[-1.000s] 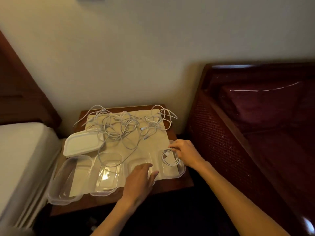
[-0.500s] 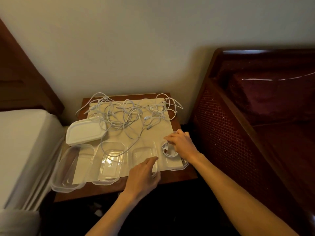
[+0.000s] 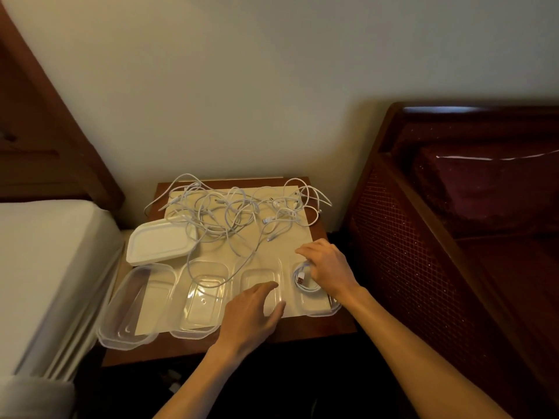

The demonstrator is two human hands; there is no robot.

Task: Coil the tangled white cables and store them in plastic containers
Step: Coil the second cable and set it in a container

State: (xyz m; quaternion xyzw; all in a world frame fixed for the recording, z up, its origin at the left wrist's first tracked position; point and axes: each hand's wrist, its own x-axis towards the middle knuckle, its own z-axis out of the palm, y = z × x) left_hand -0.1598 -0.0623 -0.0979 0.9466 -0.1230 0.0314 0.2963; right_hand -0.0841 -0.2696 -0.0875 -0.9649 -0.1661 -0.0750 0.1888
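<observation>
While your right hand (image 3: 328, 267) reaches over the clear container (image 3: 317, 309) at the front right corner of the worktop (image 3: 317, 328), its fingers curl down onto the coiled white cable (image 3: 302, 278) lying inside; whether that grip truly pinches the coil or only touches it cannot be told. Your left hand (image 3: 252, 313) lies flat, fingers loosely straight and holding nothing, on the next clear container (image 3: 260, 275) along the front edge.

Four see-through, rounded-rectangle plastic containers line the front edge. The third container (image 3: 202, 297) has one loop of loose cable draped into it. The fourth container (image 3: 133, 309), the largest, overhangs the front left corner.

A pale, smooth sheet (image 3: 281, 246) covers most of the dark, glossy wooden worktop. Across its back half sprawls the tangle of thin white cables (image 3: 233, 210), loops spilling over the back edge and both back corners. An opaque white lid (image 3: 157, 240), rounded at its corners, rests near the left edge, just touching the tangle.

A white mattress (image 3: 45, 267) sits left of the worktop; a dark red cane-sided seat (image 3: 423, 252) sits right.
</observation>
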